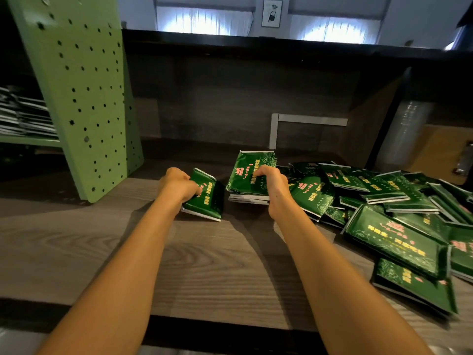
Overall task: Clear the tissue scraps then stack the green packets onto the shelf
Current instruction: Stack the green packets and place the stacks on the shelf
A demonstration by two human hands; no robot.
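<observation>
**Two bare hands each hold green packets over a wooden table**

A wide wood-grain table [76, 242] fills the lower part of the view, seen from above by the person working at it. A dark wooden back panel [230, 98] rises behind the table. At the left stands a pale green metal shelf [76, 98], its tall side panel dotted with small holes; a flat green ledge of it shows at the far left with stacked flat items lying on it, too blurred to identify.

Across the right side of the table sprawls a loose pile of green packets [399, 216], flat and glossy, printed with pink and yellow lettering, overlapping one another at many angles and reaching to the right edge of the view.

Two bare forearms stretch forward from the bottom edge. The right hand [268, 178] is closed around a small stack of packets [249, 175], fingers over the top face, with the stack's far end tilted upward, just beside the pile. The left hand [176, 184] is closed on a single packet [204, 198], tilted, its lower corner touching the table, near the foot of the shelf. The two held bundles are close but apart.
</observation>
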